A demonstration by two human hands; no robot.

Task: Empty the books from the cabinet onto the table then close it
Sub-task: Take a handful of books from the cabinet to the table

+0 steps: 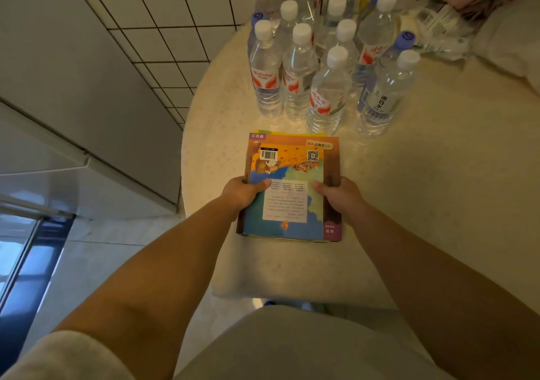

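Colourful books (287, 186) on table (423, 192) — both hands gripping

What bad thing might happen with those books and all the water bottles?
The stack of books, gripped by the left hand and right hand, lies just short of the water bottles; pushed forward, it might topple them. The stack also sits fairly near the round table's edge, so a nudge could perhaps slide it off.
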